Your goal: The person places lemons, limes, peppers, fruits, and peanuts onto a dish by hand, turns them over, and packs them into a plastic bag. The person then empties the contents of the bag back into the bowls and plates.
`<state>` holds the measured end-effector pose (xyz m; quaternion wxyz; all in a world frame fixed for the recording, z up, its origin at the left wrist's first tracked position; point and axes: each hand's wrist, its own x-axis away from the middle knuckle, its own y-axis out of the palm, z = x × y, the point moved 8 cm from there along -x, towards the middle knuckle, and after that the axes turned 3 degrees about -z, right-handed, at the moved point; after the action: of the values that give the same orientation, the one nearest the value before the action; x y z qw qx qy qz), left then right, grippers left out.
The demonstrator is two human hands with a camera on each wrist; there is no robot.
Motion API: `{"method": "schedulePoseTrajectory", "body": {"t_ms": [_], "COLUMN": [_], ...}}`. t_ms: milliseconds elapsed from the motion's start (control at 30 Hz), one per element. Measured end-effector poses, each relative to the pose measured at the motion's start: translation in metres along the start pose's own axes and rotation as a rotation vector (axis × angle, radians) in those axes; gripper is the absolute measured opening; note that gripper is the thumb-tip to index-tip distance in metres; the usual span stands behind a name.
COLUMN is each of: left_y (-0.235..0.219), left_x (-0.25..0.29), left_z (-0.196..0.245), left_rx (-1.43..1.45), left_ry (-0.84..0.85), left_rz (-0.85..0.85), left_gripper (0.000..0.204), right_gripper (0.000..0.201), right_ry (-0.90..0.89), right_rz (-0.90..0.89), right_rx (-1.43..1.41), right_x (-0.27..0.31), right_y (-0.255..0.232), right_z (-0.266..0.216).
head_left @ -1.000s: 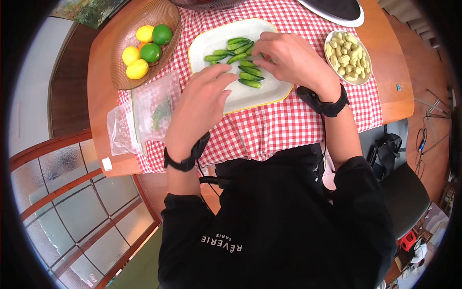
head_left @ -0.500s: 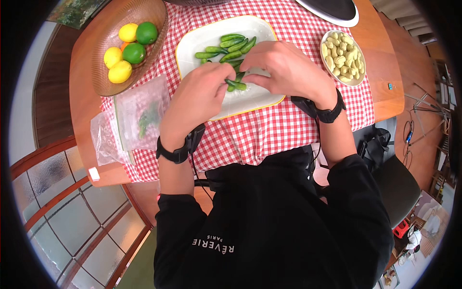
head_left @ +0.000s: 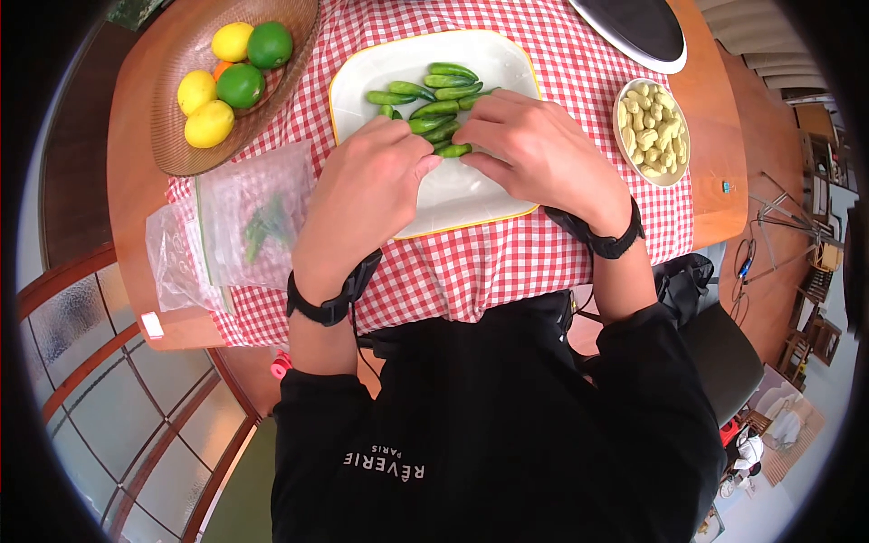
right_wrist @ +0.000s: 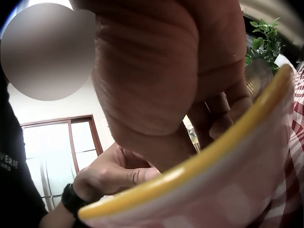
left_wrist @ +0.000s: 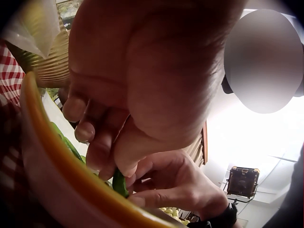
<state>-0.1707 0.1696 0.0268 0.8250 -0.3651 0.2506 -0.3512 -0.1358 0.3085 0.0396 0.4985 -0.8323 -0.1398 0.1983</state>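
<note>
Several small green cucumbers [head_left: 434, 108] lie in rows on a white dish with a yellow rim [head_left: 457, 222]. Over its near part, my left hand [head_left: 367, 185] pinches the end of one small cucumber [head_left: 454, 150] between thumb and fingers. My right hand [head_left: 539, 149] has its curled fingers and thumb round the other end. The left wrist view shows that cucumber [left_wrist: 119, 183] between both hands' fingertips, just behind the dish's rim [left_wrist: 71, 164]. In the right wrist view the rim [right_wrist: 190, 168] and my right palm hide it.
A ribbed brown bowl [head_left: 167, 149] with lemons and green citrus stands at the left, near clear plastic bags [head_left: 253, 213] holding something green. At the right is a bowl of peanuts [head_left: 652, 131], with a dark round plate [head_left: 634, 27] behind. A red checked cloth [head_left: 453, 271] covers the table.
My hands, first spread over the cucumbers, have come together at the nearest one. The front cucumbers now lie closer to the others, and the head view has shifted slightly.
</note>
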Motion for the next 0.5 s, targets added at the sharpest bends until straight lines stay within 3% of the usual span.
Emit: {"method": "schedulePoseTrajectory", "body": {"t_ms": [133, 233, 300, 500], "left_y": [0.003, -0.001, -0.002, 0.003], "left_x": [0.000, 0.000, -0.001, 0.001], "left_z": [-0.006, -0.001, 0.004, -0.008], "left_rx": [-0.044, -0.088, -0.054, -0.065], "left_ry": [-0.025, -0.025, -0.007, -0.026], "left_rz": [-0.021, 0.021, 0.045, 0.076], "left_gripper": [0.016, 0.020, 0.024, 0.023], "right_gripper": [0.023, 0.022, 0.009, 0.008], "right_ry": [-0.020, 0.020, 0.030, 0.014], "right_rz": [0.006, 0.027, 0.086, 0.015], "right_rx": [-0.004, 0.003, -0.045, -0.093], "right_x": [0.002, 0.006, 0.005, 0.007], "right_y": [-0.002, -0.006, -0.016, -0.019], "right_z": [0.004, 0.012, 0.014, 0.007]}}
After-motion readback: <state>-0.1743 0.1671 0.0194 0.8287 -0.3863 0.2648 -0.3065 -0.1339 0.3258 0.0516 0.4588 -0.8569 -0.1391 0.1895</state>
